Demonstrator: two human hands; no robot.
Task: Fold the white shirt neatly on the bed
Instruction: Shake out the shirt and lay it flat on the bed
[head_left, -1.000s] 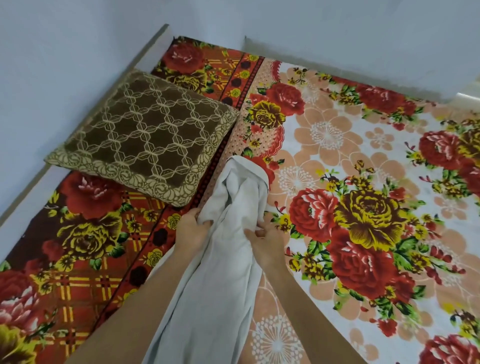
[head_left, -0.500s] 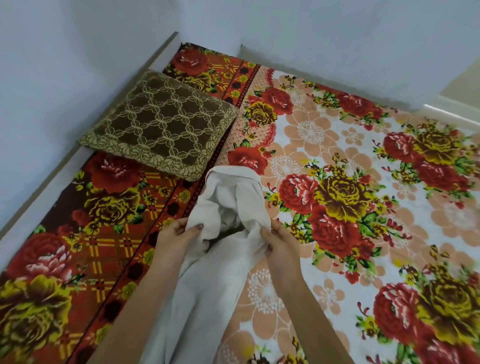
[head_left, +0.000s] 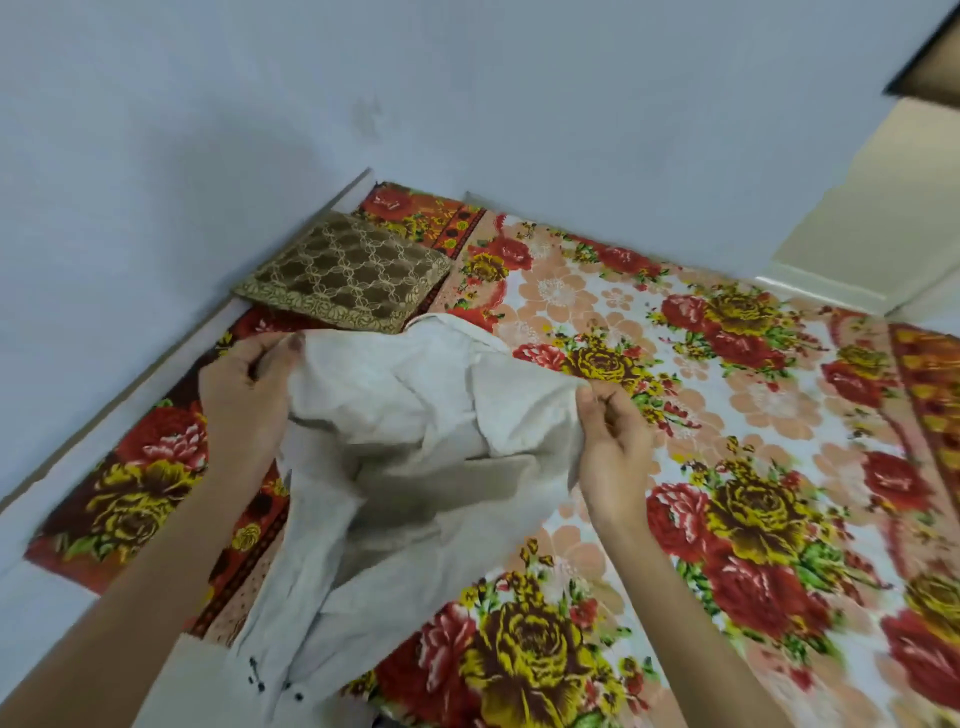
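The left hand (head_left: 244, 384) and the right hand (head_left: 613, 441) each pinched an edge of the white shirt (head_left: 415, 415) between thumb and fingers. They held it stretched between them over the bed (head_left: 779, 374), its near end trailing toward the person. The step looked like spreading it out. It would go best with an even outward pull, the cloth lowered flat and creases smoothed before any fold. The shirt was thin, soft and rumpled, with small dark buttons (head_left: 254, 673) at its near end. The bed wore a smooth flower print. The brown cushion (head_left: 348, 275) at the far left looked plush, with a gold lattice.
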